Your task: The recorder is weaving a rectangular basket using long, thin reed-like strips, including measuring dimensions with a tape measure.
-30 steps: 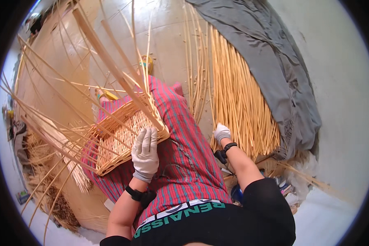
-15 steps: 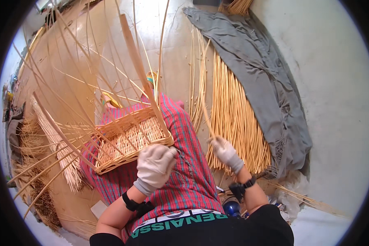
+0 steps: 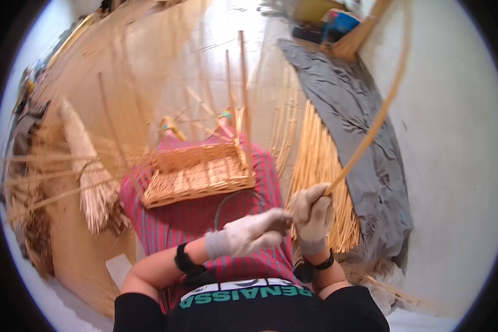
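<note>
A half-woven rectangular wicker basket (image 3: 196, 176) rests on my lap, over a red striped cloth (image 3: 205, 221), with tall upright stakes rising from its edges. My right hand (image 3: 312, 216), in a pale glove, is closed on a long wicker rod (image 3: 373, 122) that curves up and away to the upper right. My left hand (image 3: 254, 232), also gloved, lies just left of the right hand with its fingertips touching the rod's lower end. Both hands sit in front of the basket, apart from it.
A thick bundle of pale wicker rods (image 3: 321, 171) lies on the floor to my right, partly under a grey cloth (image 3: 354, 133). Bundles of straw and loose rods (image 3: 91, 166) lie at my left. A white wall (image 3: 459, 138) stands on the right.
My left hand has left the basket and come to the right hand. My right hand has lifted a long rod from the bundle and brought it in front of me.
</note>
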`<state>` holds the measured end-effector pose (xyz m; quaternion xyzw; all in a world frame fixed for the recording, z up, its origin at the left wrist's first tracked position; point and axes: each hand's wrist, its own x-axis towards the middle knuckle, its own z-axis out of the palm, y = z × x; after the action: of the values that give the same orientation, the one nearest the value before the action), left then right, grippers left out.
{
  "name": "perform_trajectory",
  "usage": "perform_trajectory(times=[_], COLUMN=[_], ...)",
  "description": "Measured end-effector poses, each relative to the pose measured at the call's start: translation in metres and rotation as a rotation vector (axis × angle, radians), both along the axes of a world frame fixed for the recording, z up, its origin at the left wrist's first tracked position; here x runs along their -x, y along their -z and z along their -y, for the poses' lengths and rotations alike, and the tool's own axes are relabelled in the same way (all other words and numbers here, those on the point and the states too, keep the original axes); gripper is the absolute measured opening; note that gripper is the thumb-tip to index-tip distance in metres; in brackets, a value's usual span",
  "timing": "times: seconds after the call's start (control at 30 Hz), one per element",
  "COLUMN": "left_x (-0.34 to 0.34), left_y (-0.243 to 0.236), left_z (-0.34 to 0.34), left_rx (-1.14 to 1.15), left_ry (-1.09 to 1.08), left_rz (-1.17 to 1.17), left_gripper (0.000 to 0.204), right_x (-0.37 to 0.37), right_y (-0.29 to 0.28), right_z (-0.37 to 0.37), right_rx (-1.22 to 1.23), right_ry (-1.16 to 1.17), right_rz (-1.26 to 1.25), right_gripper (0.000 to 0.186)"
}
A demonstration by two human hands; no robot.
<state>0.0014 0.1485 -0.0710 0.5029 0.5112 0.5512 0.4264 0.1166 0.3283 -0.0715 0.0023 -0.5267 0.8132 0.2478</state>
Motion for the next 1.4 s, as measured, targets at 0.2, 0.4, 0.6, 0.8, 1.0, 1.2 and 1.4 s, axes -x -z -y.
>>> perform_trajectory(times=[0.2,0.4,0.6,0.8,1.0,1.2,1.4], left_x=[0.013,0.049,0.103,0.087,0.063,0.072,0.066], left_y=[0.033,0.058,0.074,0.083,0.079,0.09,0.104], left_z=[0.027,0.066,0.069,0.066,-0.008,-0.017,-0.013], left_rx=[0.041,0.481,0.57,0.538,0.748,0.663,0.506], left_ry=[-0.369,-0.503,-0.69,-0.823,-0.83,-0.869,-0.845], left_rz=[-0.418,-0.716,-1.099,-0.947,0.162,0.41,0.41], left_gripper=[0.021,0.023,0.071,0.073,0.057,0.05,0.025], right_x=[0.034,0.036,0.06,0.057,0.071,0.07,0.107], right_y=[-0.002,-0.026,0.039,0.092,0.094,0.1,0.078], right_z=[0.034,-0.039,-0.089,-0.073,-0.08,-0.085,-0.101], right_rx=[-0.224,-0.228,0.021,0.123,0.205,0.162,-0.181], right_ry=[-0.127,0.207,0.357,0.273,0.164,0.107,0.041], right_rz=[-0.102,0.104,0.186,0.268,0.325,0.27,0.336], right_gripper=[0.012,0.018,0.013,0.012,0.013,0.014,0.017])
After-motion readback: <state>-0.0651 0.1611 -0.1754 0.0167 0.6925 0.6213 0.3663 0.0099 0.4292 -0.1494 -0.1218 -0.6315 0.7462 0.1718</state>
